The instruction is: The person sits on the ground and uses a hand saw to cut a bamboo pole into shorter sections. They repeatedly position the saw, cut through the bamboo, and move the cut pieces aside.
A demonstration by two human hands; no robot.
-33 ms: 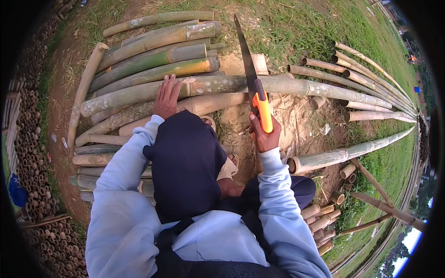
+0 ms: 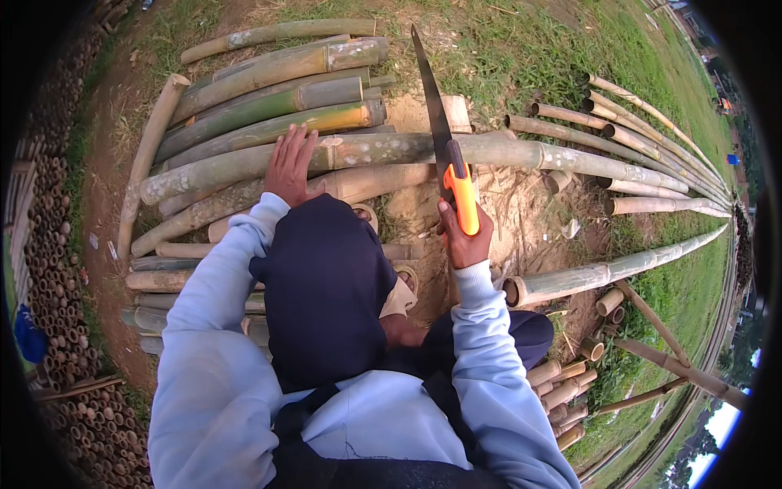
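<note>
Shifted slightly forward, the flat left hand [image 2: 291, 169] is rested on the long mottled-green bamboo pole [image 2: 379, 151], across which a dark-bladed orange-handled saw [image 2: 441, 129] is gripped by the right hand [image 2: 470, 240] and could be jammed if the pole rolled.

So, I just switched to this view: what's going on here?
A person's left hand rests with fingers spread on a long bamboo pole lying crosswise. The right hand grips an orange-handled saw, its blade reaching across the pole; whether it has bitten in isn't clear from this angle. Shorter bamboo lengths lie side by side at upper left, and more long poles stretch away to the right.
</note>
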